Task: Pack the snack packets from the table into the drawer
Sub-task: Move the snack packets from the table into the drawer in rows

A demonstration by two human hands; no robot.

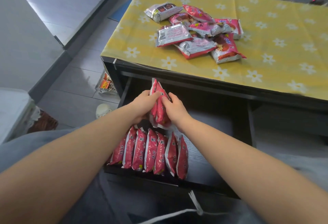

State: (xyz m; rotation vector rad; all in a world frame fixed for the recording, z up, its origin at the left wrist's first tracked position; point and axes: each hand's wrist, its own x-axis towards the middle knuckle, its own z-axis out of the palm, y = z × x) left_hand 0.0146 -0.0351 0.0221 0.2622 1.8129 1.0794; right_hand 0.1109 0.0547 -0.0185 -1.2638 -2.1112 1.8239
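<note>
Both forearms cover the near left part of the drawer [209, 152], so the leftmost pkts in the row of packets [152, 151] are partly hidden & an exact count isn't possible; roughly seven show. Drawer's back, under the counter [266, 34] edge, is dark w/ no detail readable. Print on the wrappers is too small/blurred to read. A clear tray [104, 84] on the floor left of the counter is cut by the counter leg; contents unclear. A light rounded thing on the floor beside the left wrist can't be identified.

Left hand [142, 105] & right hand [174, 107] both grip the held packets [159, 106] above the open drawer, fingers clamped on either side – looks like two or three pkts pressed together, upright, top corner pointing away. They're glossy red-pink w/ white crimped ends & a small dark square code near the top.

Row in the drawer stands on edge side by side, touching, along the near front, same red wrapper. The loose pile [195, 32] lies on the yellow flower-print cloth on the counter, overlapping; some show red fronts, some silver-white backs, one silver pkt w/ brown squares at the far left
</note>
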